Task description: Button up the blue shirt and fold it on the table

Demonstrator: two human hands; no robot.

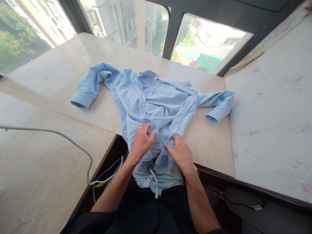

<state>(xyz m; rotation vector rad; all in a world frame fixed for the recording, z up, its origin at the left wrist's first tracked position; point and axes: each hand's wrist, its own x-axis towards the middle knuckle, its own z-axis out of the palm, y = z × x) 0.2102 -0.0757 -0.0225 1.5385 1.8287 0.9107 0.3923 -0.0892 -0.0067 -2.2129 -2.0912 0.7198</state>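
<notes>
A light blue button-up shirt point(133, 97) lies unbuttoned on the stone-look window ledge, its collar toward the window and its hem hanging over the near edge. Both sleeves stretch out sideways and bend back at the cuffs. My left hand point(142, 141), with a ring on one finger, is over the buttoned front edge near the hem, thumb and forefinger apart beside a button. On the opposite front edge, my right hand point(181, 152) touches the cloth near the hem, thumb and fingers spread. The undersides of both hands are hidden.
Windows point(126, 26) in dark frames border the far side. A flower-patterned wall point(273, 113) stands at the right. A white cable point(60, 133) crosses the left counter point(36, 169) and drops into the dark gap beside my legs.
</notes>
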